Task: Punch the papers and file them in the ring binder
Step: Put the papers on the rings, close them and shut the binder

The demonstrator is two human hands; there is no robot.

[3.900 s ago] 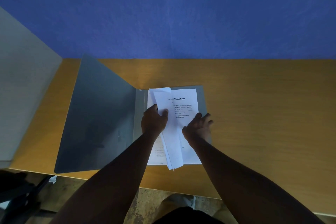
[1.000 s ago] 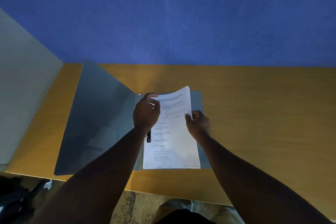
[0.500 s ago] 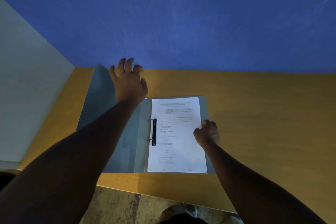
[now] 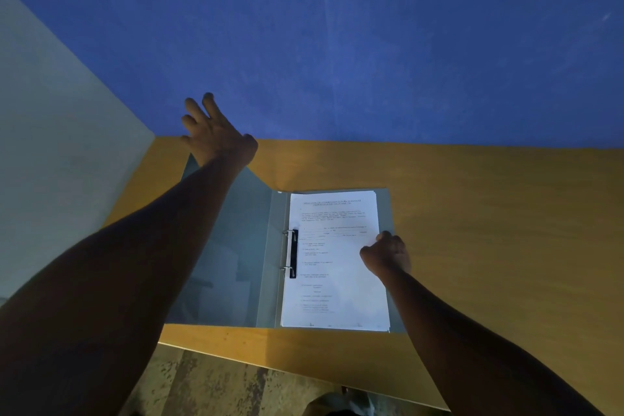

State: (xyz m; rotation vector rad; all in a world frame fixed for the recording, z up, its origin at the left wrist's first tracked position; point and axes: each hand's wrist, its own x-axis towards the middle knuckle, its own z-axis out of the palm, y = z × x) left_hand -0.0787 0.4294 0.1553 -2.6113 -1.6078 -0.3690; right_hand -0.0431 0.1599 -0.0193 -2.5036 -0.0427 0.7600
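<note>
Farther out now, left hand spread, touching cover

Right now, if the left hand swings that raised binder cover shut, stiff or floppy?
Probably semi-stiff: the cover stands tilted up as one flat panel, no visible sag. Likely light; the left hand meets only its top edge with spread fingers. The binder may slide, so the right hand pinning the papers helps.

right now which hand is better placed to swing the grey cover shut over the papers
Left. The left hand is already at the far top edge of the raised grey plastic binder cover, fingers spread. The right hand rests curled on the white printed papers, steadying them.
</note>
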